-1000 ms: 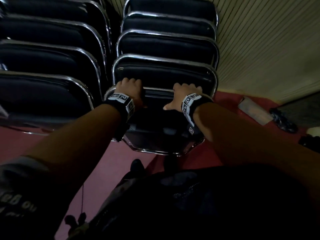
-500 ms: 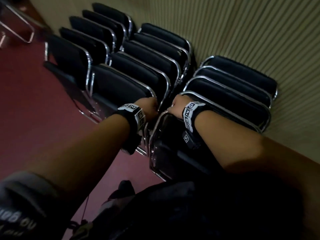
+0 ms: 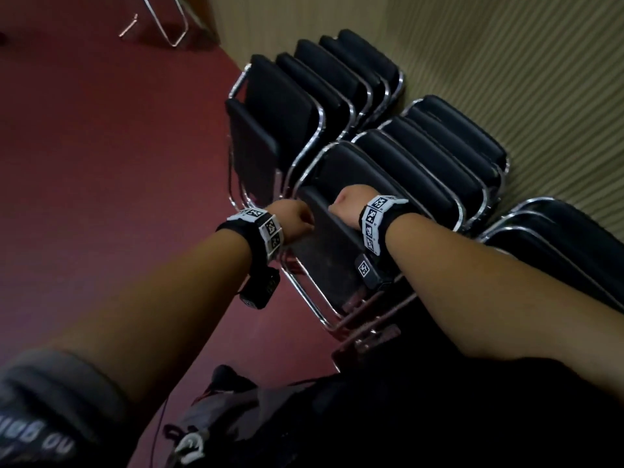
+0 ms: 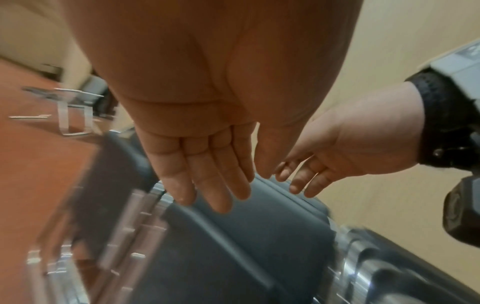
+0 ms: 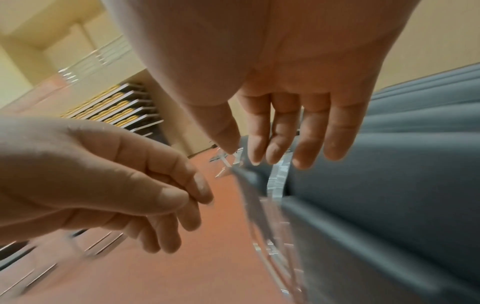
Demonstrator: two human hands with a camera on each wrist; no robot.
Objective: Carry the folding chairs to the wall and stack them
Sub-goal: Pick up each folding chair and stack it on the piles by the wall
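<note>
Your left hand [image 4: 207, 144] and right hand [image 5: 293, 115] hang loose-fingered, gripping nothing. Both hover over the nearest folded chair [image 3: 337, 244] by the wall [image 3: 506, 62]

The folding chairs [image 3: 398, 184] just beyond the fingers have black padding and shiny silver frames. Left of the hands the carpet [image 3: 101, 163] is dark red, and the wall [image 3: 506, 62] behind the chairs is beige with fine stripes. Both wristbands [image 3: 373, 224] are black with white-and-black square-patterned tags.

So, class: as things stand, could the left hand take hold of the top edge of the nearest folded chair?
Probably yes. The left hand is open, holds nothing, and hovers right above the nearest chair, with nothing between its fingers and the top edge.
</note>
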